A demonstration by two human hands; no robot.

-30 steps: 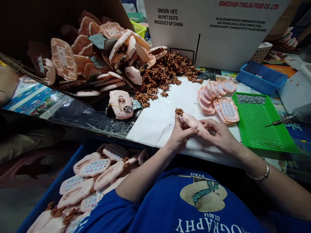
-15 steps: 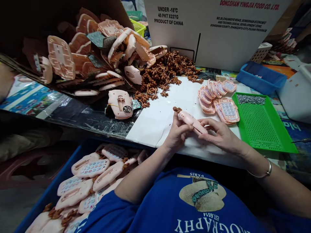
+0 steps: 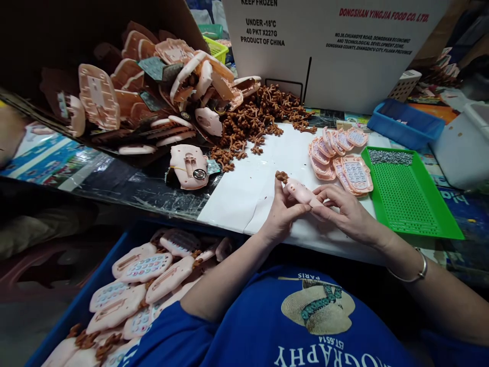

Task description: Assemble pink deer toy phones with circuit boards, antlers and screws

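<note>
Both my hands grip one pink toy phone shell (image 3: 301,191) just above the white sheet (image 3: 263,173) on the table. My left hand (image 3: 280,211) pinches its near left end, where a small brown antler piece (image 3: 281,176) sticks out. My right hand (image 3: 344,211) closes round its right end, fingers curled on it. A row of pink keypad fronts (image 3: 340,153) lies just beyond my right hand. A heap of brown antler pieces (image 3: 260,117) lies farther back.
A cardboard box at the back left spills pink shells (image 3: 171,81). One open shell (image 3: 190,165) lies on the dark table edge. A green perforated tray (image 3: 405,191) with screws sits at right, a blue bin (image 3: 407,122) behind it. A blue crate of assembled toy phones (image 3: 145,285) stands low left.
My hands have turned and shifted the pink shell slightly between them. A screwdriver tip seen at the right edge a second ago is gone from view.
</note>
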